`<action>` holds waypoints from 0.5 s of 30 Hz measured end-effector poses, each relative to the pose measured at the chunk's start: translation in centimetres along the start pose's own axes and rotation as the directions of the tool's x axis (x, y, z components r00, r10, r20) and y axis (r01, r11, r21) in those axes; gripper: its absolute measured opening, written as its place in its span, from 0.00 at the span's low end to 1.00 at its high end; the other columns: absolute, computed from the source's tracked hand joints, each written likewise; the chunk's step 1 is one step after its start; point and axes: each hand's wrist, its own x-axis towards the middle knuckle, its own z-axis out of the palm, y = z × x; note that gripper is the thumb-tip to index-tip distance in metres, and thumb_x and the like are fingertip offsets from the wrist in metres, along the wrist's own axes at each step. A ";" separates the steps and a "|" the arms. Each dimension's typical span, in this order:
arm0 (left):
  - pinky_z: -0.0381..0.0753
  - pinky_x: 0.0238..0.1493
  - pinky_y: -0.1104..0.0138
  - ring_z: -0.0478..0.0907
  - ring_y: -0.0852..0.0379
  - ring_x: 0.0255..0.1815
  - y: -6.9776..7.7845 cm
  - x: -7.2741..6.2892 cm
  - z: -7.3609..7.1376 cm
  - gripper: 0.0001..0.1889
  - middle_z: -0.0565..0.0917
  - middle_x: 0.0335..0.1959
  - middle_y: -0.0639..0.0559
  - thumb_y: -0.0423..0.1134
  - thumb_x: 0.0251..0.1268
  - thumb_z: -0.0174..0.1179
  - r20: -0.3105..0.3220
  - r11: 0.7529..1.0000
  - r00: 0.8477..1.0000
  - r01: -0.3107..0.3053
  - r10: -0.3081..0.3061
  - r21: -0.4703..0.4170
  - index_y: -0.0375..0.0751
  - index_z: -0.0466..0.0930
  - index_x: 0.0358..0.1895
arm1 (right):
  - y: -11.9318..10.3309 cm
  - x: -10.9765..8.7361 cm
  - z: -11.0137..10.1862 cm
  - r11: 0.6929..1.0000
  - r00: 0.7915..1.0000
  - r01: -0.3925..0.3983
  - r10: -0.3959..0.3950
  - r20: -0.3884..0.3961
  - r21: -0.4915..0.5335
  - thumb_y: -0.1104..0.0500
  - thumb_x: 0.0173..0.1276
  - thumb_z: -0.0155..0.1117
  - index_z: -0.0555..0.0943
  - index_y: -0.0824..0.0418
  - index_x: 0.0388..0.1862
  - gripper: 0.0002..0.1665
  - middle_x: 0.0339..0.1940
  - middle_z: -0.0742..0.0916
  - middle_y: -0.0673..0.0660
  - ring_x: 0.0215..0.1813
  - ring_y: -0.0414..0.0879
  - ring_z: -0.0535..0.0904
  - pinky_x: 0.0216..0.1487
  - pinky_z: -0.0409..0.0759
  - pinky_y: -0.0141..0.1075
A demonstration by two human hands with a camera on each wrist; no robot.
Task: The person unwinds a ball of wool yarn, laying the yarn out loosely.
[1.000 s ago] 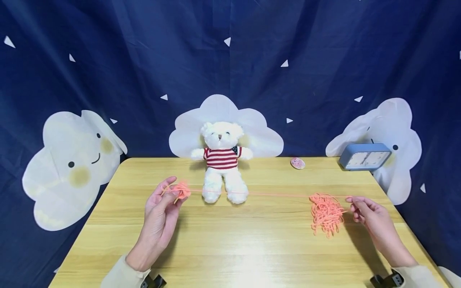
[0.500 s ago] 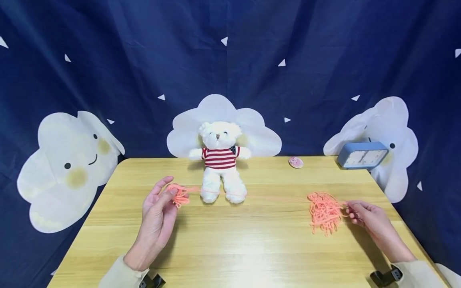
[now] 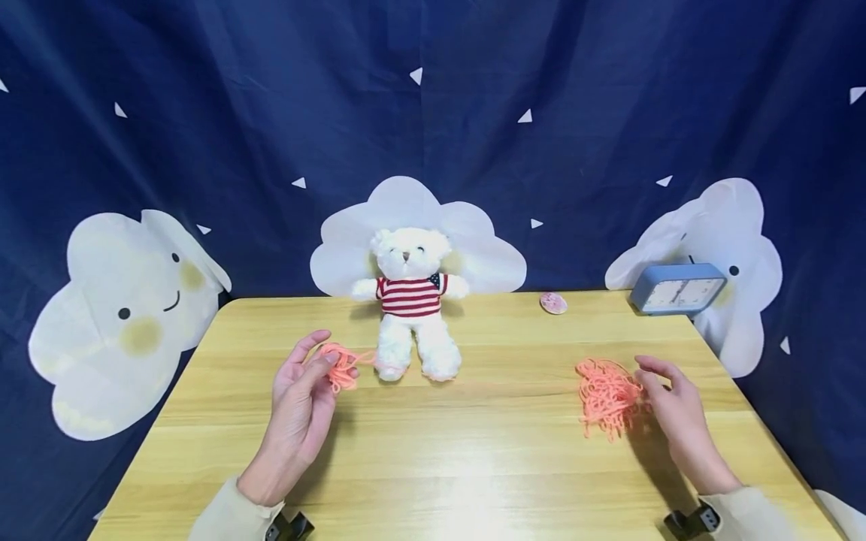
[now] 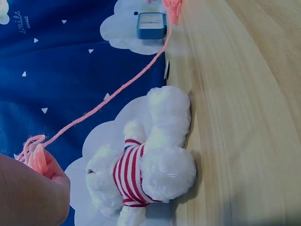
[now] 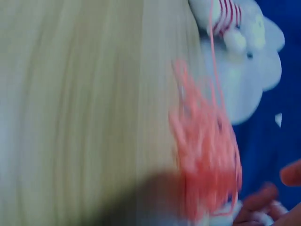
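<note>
My left hand (image 3: 301,402) pinches a small looped bundle of orange yarn (image 3: 343,372) between thumb and fingers, above the table (image 3: 433,451). From it one strand (image 4: 113,93) sags across to a bigger tangle of orange yarn (image 3: 605,397) on the right. That tangle meets the fingers of my right hand (image 3: 676,413), which holds its right end; the gripping fingers are mostly hidden. Thumb and index finger of this hand stand apart. In the right wrist view the tangle (image 5: 207,155) is blurred and the fingertips (image 5: 261,200) show at the lower right.
A white teddy bear (image 3: 410,299) in a striped shirt sits at the back of the table. To its right lie a round pink item (image 3: 553,303) and a blue clock (image 3: 679,289). Behind hangs a dark blue curtain (image 3: 473,135) with clouds.
The strand between my hands was taut and now hangs slack. My right hand has shifted left toward the tangle, and its thumb and index finger have parted. My left hand keeps its place.
</note>
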 end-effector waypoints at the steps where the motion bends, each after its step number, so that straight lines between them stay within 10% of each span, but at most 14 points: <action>1: 0.91 0.41 0.61 0.88 0.52 0.38 0.0 0.0 0.0 0.15 0.88 0.38 0.43 0.16 0.78 0.53 0.001 1.000 1.000 0.001 -0.001 0.004 0.31 0.76 0.60 | -0.4 -0.4 0.7 1.000 1.000 0.013 -0.013 -0.028 0.020 0.57 0.85 0.61 0.84 0.47 0.57 0.08 0.38 0.84 0.38 0.35 0.36 0.79 0.32 0.80 0.30; 5: 0.91 0.41 0.62 0.88 0.53 0.37 -0.1 0.0 0.1 0.15 0.88 0.38 0.43 0.16 0.78 0.53 0.011 1.000 1.000 0.006 -0.006 0.018 0.32 0.76 0.61 | -1.8 -1.8 3.6 0.983 0.998 0.060 -0.059 -0.010 0.172 0.62 0.84 0.61 0.86 0.53 0.51 0.08 0.32 0.81 0.45 0.29 0.38 0.72 0.25 0.73 0.30; 9: 0.91 0.41 0.63 0.88 0.53 0.37 -0.2 0.0 0.1 0.16 0.88 0.39 0.43 0.16 0.78 0.54 0.014 1.000 1.000 0.004 -0.005 0.028 0.31 0.75 0.61 | -3.0 -2.9 7.0 0.979 0.967 0.095 -0.134 0.217 0.179 0.63 0.85 0.61 0.84 0.62 0.59 0.10 0.34 0.82 0.50 0.29 0.41 0.74 0.26 0.77 0.30; 11: 0.91 0.40 0.64 0.88 0.53 0.37 -0.3 0.0 0.1 0.16 0.88 0.39 0.44 0.15 0.77 0.53 0.016 0.999 1.000 0.011 -0.012 0.038 0.31 0.74 0.62 | -3.4 -3.2 8.9 0.981 0.914 0.119 -0.168 0.369 0.152 0.62 0.84 0.62 0.82 0.64 0.65 0.15 0.40 0.85 0.58 0.33 0.46 0.78 0.32 0.82 0.33; 15: 0.90 0.38 0.65 0.87 0.54 0.36 -0.5 0.0 0.2 0.18 0.87 0.39 0.45 0.15 0.76 0.52 0.017 0.997 0.999 0.029 -0.030 0.067 0.31 0.73 0.62 | -3.8 -3.2 12.7 0.971 0.743 0.169 -0.240 0.625 0.172 0.60 0.85 0.61 0.75 0.66 0.76 0.25 0.53 0.83 0.74 0.40 0.56 0.84 0.41 0.88 0.41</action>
